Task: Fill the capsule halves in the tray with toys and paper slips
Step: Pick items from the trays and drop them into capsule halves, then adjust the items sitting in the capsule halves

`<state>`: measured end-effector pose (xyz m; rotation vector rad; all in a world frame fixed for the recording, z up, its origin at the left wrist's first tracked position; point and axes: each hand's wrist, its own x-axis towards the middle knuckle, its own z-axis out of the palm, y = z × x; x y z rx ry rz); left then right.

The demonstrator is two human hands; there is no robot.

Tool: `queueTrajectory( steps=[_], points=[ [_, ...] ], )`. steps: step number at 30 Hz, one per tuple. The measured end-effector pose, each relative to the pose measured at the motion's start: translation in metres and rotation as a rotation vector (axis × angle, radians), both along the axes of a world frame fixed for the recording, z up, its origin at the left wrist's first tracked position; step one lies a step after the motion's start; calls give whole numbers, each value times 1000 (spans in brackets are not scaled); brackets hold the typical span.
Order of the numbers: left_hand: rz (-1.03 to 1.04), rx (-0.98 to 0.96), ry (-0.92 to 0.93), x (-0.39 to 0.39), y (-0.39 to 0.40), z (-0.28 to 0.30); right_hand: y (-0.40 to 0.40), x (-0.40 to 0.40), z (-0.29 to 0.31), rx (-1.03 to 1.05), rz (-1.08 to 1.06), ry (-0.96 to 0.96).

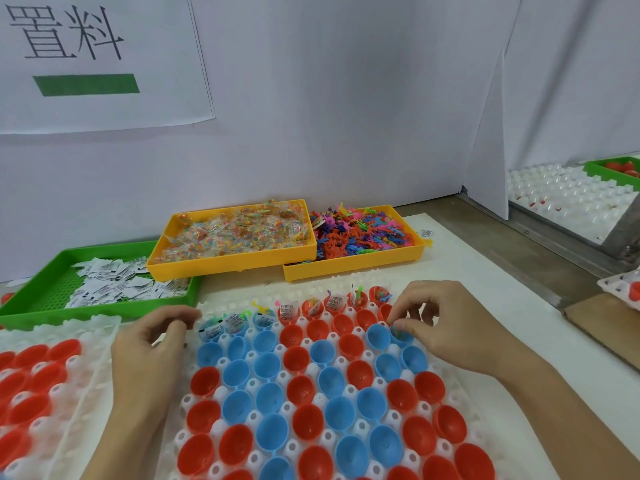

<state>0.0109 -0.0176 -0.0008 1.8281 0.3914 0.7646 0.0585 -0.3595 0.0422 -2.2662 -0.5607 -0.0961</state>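
Capsule halves (304,389) sit in the white tray (346,284) on the bench; far row filled. They look light, rigid, slippery. Right hand (446,327) fingers pinch something small above a blue half; left hand (152,344) curls loosely, seemingly empty.

Plenty cut off or unreadable here

The white tray (194,441) runs off the bottom edge; print on the paper slips (110,289) is too small.
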Motion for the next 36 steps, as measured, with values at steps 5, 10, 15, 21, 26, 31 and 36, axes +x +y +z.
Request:
queueTrajectory(
  steps=[5,10,15,21,26,31,36],
  points=[
    [1,-11,-1,-1,0,0,-1,0,-1,12,-3,13],
    [-6,5,-3,0,1,0,-7,2,2,54,-40,27],
    [3,69,-16,0,-1,1,-12,12,4,177,-162,-12],
    [7,137,-21,-2,-4,3,-2,62,20,90,-287,-106],
    [-6,171,-32,-2,-4,4,25,112,37,-198,-209,-81],
    [-14,182,-36,-1,-4,4,53,139,35,-454,-150,50],
    [-24,190,-36,-1,-3,4,63,150,35,-624,-162,101]
  ],
)
